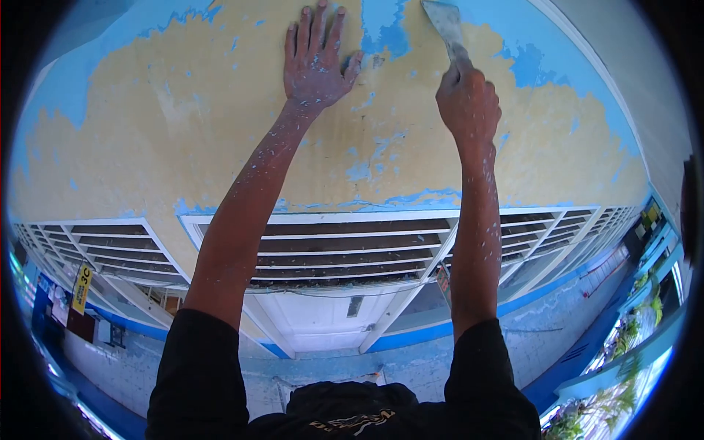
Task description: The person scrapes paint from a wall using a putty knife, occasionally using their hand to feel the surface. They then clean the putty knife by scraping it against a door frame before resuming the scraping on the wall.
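On my feed, the wall point(220, 147) fills the upper view, mostly tan, with ragged light-blue paint along its left, top and right edges and smaller blue scraps between. The left hand point(315, 79) looks laid flat on it, palm in, fingers slightly spread, holding nothing, its back flecked with pale chips. To its right I see the scraper point(444, 28) high on the wall, its grey blade broad and smudged, angled up and left; I cannot tell whether its edge touches. The right hand point(470, 106) is closed around its handle.

Below, from the left: a yellow sign point(81, 288), white louvres point(352, 249) strewn with flakes, a white door point(323, 315), and plants point(623, 341). Both forearms block my view of parts of the louvres.
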{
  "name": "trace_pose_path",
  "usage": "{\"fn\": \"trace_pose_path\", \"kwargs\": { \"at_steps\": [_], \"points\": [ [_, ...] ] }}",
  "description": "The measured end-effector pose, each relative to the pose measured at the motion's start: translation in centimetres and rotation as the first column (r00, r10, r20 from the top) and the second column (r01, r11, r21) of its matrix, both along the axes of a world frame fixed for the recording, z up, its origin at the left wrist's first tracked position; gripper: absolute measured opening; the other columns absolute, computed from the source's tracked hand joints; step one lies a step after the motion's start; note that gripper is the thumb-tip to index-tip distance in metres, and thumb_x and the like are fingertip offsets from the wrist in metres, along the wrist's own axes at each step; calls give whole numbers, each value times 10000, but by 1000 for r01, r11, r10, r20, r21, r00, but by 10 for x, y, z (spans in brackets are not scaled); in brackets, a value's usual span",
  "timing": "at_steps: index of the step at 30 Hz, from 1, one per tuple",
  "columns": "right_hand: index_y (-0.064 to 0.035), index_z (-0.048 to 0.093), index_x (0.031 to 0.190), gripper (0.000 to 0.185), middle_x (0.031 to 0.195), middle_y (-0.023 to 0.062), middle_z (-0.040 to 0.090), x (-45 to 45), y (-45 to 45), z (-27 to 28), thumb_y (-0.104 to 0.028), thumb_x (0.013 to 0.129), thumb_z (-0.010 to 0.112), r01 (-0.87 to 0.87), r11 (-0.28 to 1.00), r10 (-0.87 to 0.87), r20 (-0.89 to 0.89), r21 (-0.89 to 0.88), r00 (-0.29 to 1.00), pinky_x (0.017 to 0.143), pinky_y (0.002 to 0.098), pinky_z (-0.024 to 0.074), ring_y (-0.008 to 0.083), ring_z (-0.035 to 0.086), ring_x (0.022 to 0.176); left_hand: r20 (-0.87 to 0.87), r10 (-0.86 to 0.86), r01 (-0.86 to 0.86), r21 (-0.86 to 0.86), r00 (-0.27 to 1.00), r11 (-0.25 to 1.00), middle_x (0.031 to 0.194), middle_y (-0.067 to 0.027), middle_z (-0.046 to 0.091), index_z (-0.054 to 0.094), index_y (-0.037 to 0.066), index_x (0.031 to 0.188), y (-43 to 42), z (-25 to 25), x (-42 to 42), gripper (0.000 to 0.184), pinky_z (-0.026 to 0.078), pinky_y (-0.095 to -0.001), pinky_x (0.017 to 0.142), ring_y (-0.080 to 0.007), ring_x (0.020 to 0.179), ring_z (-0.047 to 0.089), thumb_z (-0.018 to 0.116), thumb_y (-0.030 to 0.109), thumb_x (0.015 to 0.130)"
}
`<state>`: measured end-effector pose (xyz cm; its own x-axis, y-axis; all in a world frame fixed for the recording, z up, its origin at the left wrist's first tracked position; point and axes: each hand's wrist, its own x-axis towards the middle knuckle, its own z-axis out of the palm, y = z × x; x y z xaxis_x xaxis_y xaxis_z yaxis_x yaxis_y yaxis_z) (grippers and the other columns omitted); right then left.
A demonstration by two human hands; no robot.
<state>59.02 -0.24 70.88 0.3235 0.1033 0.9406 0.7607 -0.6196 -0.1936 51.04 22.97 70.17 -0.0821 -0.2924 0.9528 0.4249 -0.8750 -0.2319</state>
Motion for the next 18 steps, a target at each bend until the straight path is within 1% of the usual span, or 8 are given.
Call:
{"fn": "trace_pose_path", "kwargs": {
  "at_steps": [2, 5, 8, 11, 14, 17, 18],
  "points": [
    [-129, 721, 1200, 291, 814, 240, 713, -1, 2, 4, -237, 991, 549, 10, 1000, -9, -56, 7, 998, 661, 584, 552, 473, 693, 749, -9, 3, -3, 4, 1000, 1000, 1646, -138, 352, 433, 148, 1566, 0, -1, -1, 711, 313, -553, 1174, -386, 1466, 389, 598, 478, 959],
    [-100, 729, 1120, 272, 814, 245, 712, -8, 1, -19, -261, 989, 554, 41, 998, -44, -56, -46, 997, 684, 579, 562, 480, 693, 760, -13, 15, -16, -13, 1000, 1000, 1645, -139, 353, 429, 149, 1567, 0, 0, 0, 715, 308, -549, 1177, -381, 1468, 388, 601, 478, 956],
    [-95, 726, 1111, 273, 810, 251, 710, -9, 0, -14, -273, 982, 564, -15, 1000, 12, -96, -27, 995, 683, 578, 568, 483, 694, 760, -21, 39, -40, -30, 999, 999, 1646, -137, 352, 419, 152, 1573, -2, -1, 0, 727, 304, -545, 1180, -379, 1466, 392, 609, 475, 950],
    [-96, 726, 1106, 276, 810, 256, 709, 2, 3, 4, -283, 978, 569, -34, 999, 34, -56, 12, 998, 683, 579, 568, 477, 700, 760, -41, 55, -57, -46, 998, 997, 1646, -140, 351, 409, 156, 1578, -3, -1, 1, 737, 297, -543, 1184, -379, 1467, 388, 611, 476, 946],
    [-91, 726, 1093, 262, 815, 250, 712, -4, 2, -12, -268, 977, 572, 4, 1000, -6, -57, -31, 998, 677, 578, 566, 469, 705, 768, -34, 35, -36, -10, 999, 999, 1650, -144, 340, 393, 153, 1585, -1, 0, 1, 747, 287, -546, 1189, -381, 1477, 371, 608, 476, 947],
    [-91, 725, 1068, 233, 790, 247, 705, -12, 0, -19, -245, 974, 579, -79, 996, 75, -115, -32, 991, 662, 571, 566, 461, 708, 764, -50, 52, -54, -46, 997, 997, 1653, -150, 331, 391, 141, 1584, 4, -2, 2, 744, 281, -551, 1191, -383, 1487, 353, 601, 472, 952],
    [-95, 727, 1070, 226, 782, 244, 704, -9, 2, -14, -240, 972, 584, -72, 997, 70, -83, -16, 994, 657, 568, 567, 460, 708, 759, -51, 52, -54, -42, 997, 998, 1652, -153, 330, 390, 137, 1584, 5, -1, 2, 744, 280, -552, 1190, -386, 1488, 350, 600, 470, 953]
  ]
}}
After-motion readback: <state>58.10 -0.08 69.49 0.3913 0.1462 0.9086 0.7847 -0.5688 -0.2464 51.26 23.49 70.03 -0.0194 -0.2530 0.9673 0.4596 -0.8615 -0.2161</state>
